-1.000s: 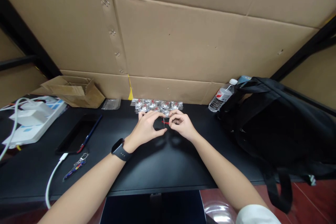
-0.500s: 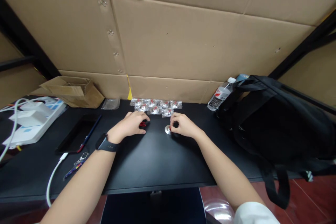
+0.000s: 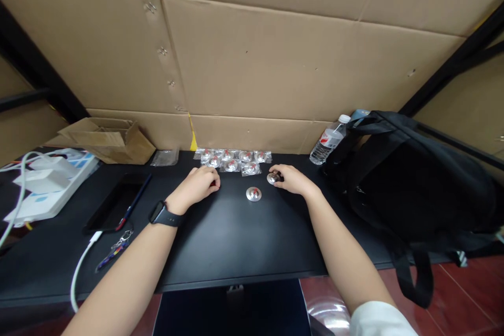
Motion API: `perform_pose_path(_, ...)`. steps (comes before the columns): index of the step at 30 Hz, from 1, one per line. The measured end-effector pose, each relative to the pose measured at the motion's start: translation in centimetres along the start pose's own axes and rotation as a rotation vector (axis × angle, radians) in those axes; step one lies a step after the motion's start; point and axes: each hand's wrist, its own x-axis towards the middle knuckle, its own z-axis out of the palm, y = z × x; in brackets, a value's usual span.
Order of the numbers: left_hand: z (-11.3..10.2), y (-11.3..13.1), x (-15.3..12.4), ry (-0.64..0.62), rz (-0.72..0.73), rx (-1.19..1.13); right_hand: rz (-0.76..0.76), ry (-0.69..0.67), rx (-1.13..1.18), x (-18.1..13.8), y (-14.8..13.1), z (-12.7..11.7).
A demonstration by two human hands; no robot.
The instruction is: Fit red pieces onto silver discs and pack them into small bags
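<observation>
A small silver finger cymbal [image 3: 254, 197], domed with a red mark or cord at its centre, lies on the black table between my hands. My right hand [image 3: 289, 179] is closed on a second silver finger cymbal [image 3: 271, 178], whose rim shows left of the fingers. To the left, my left hand [image 3: 200, 185], with a black watch [image 3: 160, 213] on the wrist, is curled with its fingertips together. A bit of red shows at those fingers, but most of it is hidden. Behind the hands are several similar pieces in clear plastic bags [image 3: 230, 166].
A black backpack [image 3: 421, 184] and a water bottle [image 3: 329, 142] stand on the right. To the left are an open cardboard box [image 3: 114, 142], a clear packet [image 3: 165, 157], a phone [image 3: 114, 202], a pen [image 3: 136, 200], a keychain [image 3: 114, 252] and a white power strip [image 3: 51, 189].
My right hand has left the loose cymbal and moved right and slightly back, onto another one. My left hand's fingers have closed around the red piece, which is now mostly hidden.
</observation>
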Motion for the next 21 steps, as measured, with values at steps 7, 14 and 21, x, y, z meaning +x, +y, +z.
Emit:
perform_pose_path(7,0.9,0.9,0.1,0.06,0.023,0.007,0.114,0.052,-0.102,0.1,-1.2,-0.1)
perform_pose_path(14,-0.3,2.9,0.8,0.165,0.032,-0.24,0.014,0.218,0.115,0.1,-2.7,-0.8)
perform_pose_path(21,-0.5,4.9,1.1,0.338,-0.096,-0.49,-0.121,0.42,0.582,0.5,-6.4,1.1)
